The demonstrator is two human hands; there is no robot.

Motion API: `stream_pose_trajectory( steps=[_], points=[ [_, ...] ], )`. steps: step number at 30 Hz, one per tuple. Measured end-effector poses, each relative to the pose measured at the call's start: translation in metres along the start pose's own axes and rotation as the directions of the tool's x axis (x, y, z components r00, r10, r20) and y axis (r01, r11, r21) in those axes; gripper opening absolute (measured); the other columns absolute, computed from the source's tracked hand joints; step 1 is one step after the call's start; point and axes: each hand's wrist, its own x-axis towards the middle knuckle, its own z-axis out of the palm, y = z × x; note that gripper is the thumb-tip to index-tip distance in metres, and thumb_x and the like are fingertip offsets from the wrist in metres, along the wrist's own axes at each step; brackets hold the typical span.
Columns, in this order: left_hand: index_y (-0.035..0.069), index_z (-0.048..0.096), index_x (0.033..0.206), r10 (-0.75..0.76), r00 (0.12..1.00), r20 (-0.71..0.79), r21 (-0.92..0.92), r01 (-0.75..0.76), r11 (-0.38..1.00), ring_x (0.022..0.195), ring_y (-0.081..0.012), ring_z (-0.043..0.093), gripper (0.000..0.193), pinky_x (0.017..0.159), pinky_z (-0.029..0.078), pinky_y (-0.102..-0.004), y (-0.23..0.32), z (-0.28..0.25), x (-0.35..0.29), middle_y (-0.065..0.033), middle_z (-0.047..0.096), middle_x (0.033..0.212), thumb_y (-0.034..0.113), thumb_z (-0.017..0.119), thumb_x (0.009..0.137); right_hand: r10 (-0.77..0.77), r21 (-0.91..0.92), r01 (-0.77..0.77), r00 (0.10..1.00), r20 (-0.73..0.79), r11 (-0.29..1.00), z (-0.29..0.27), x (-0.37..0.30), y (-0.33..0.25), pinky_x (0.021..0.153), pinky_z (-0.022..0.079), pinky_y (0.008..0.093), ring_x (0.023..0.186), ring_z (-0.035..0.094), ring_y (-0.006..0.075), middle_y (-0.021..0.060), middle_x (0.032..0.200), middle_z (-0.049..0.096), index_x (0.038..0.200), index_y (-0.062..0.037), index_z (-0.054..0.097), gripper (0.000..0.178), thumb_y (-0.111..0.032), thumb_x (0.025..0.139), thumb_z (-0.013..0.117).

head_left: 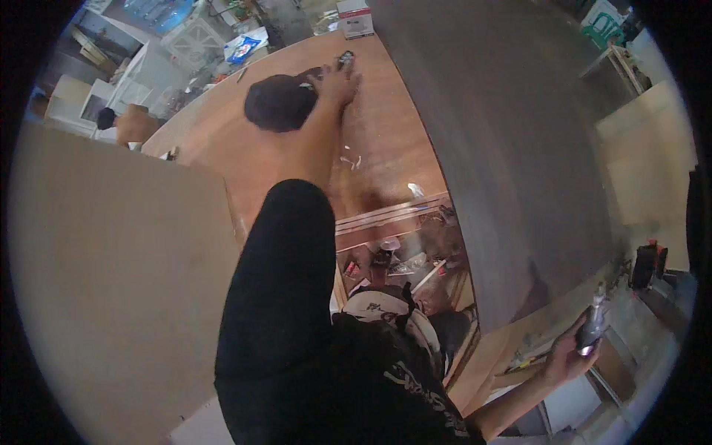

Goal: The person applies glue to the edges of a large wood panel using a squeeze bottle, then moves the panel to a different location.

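Note:
My left hand reaches over the wooden tabletop, its fingers spread beside a small metallic piece near the far edge. Whether the fingertips touch that piece is hard to make out. Just left of this hand lies a dark cap-like item. At the lower right, out past the dark panel, my right hand is closed around a silver hand tool. The tool has a rounded body and a narrow tip pointing up; its exact kind is unclear.
A large dark panel stands along the right of the wooden tabletop, and a pale board fills the left. Below the table's near edge, an open compartment holds scattered items. A small box sits at the far end. Another person is at far left.

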Motion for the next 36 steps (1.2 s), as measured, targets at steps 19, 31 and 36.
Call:
stream_pose_trajectory(
  steps=[19,31,36],
  points=[
    [-0.004,0.046,0.132,-0.338,0.941,-0.026,0.16,0.338,0.927,0.12,-0.0402,0.049,0.083,0.101,0.038,-0.0493,-0.227,-0.096,0.015,-0.0255,0.049,0.133,0.064,0.053,0.084,-0.301,-0.033,0.304,0.916,-0.263,0.952,0.01,-0.078,0.013,0.114,0.036,0.0403,0.13,0.043,0.0308,0.0225,0.141,0.043,0.134,0.0114,0.039,0.055,-0.009,0.087,0.058],
    [0.004,0.039,0.136,-0.243,0.933,-0.264,-0.764,-0.048,0.644,0.126,-0.0373,0.044,0.081,0.102,0.04,-0.0477,0.024,-0.063,0.143,-0.0208,0.047,0.133,0.028,0.08,0.07,-0.39,-0.106,0.378,0.846,-0.363,0.92,0.016,-0.078,0.017,0.113,0.036,0.0407,0.13,0.041,0.034,0.0208,0.144,0.04,0.136,0.0113,0.037,0.051,-0.006,0.09,0.051],
    [0.008,0.045,0.128,-0.271,0.924,-0.27,-0.689,0.012,0.725,0.11,-0.0392,0.057,0.055,0.096,0.044,-0.0472,0.012,-0.096,0.131,-0.0209,0.057,0.12,0.018,0.069,0.08,-0.389,-0.23,0.335,0.885,-0.257,0.914,-0.02,-0.096,0.002,0.103,0.042,0.0464,0.126,0.045,0.0296,0.0202,0.147,0.034,0.145,-0.0148,0.03,0.066,-0.04,0.09,0.058]
  ],
)
